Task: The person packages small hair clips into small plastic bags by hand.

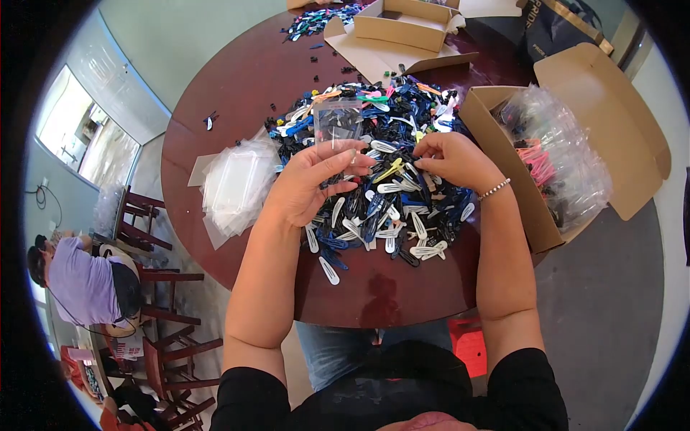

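Observation:
A large heap of hair clips (384, 188) in white, black, blue and other colours lies on the round table in front of me. My left hand (316, 176) is over the heap's left side, its fingers closed on a small clear plastic bag (338, 118) that stands up beyond the fingers. My right hand (456, 161) is at the heap's right side, thumb and fingertips pinched together down by the clips. Whatever is between those fingertips is too small to make out. A yellow clip (389, 169) lies between the two hands.
Flat clear bags (241, 183) are stacked left of the heap. An open cardboard box (496, 169) of bagged clips (557, 158) stands at right. Behind are a smaller carton (399, 29) and another clip pile (323, 20). A seated person (83, 280) and stools (172, 359) are at left.

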Available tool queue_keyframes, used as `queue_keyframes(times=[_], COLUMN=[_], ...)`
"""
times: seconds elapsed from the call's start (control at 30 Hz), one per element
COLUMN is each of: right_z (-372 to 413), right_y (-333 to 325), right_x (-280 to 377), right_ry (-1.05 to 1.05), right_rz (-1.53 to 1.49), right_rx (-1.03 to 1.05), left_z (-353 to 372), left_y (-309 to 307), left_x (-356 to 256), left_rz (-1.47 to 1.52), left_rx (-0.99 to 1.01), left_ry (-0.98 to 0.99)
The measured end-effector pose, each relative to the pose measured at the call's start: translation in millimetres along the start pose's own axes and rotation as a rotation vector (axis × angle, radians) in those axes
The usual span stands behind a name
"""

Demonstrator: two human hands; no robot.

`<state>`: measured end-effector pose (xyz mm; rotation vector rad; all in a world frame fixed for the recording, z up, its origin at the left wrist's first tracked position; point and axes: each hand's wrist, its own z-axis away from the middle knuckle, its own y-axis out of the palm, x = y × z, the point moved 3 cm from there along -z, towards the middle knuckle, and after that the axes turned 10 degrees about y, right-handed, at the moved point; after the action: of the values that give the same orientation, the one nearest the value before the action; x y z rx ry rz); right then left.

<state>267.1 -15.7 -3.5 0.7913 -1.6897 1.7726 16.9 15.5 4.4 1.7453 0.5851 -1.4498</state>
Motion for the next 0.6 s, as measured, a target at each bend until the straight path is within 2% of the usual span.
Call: queue_keyframes(times=[0.2, 0.3, 0.4, 0.47, 0.5, 0.6], right_z=[-0.6, -4.8, -8.6, -5.8, -8.6, -11.7], right_y=[1.9, 3.9, 6.4, 8.1, 14.2, 20.9], right_x=[5.2, -4.6, -6.8, 5.5, 6.7, -0.8], right_ry=[0.049, -0.006, 0.046, 0.054, -0.085, 0.003], right_rz=[0.009, 0.008, -0.05, -0.002, 0.013, 0.049], right_rx=[0.031, -0.017, -0.11, -0.301, -0.337, -0.283], left_z=[1.6, 1.5, 2.2, 2.7, 2.7, 3.2], left_y=[1.4, 0.8, 1.3, 1.4, 2.1, 3.0], left_x=[-1.2, -0.6, -1.5, -1.6, -2.6, -3.3], left_rz=[0.009, 0.004, 0.006, 0.017, 0.016, 0.06], left_rx=[0.018, 0.02, 0.025, 0.036, 0.037, 0.016], left_ry=[-0.002, 0.004, 0.011, 0.025, 0.026, 0.005])
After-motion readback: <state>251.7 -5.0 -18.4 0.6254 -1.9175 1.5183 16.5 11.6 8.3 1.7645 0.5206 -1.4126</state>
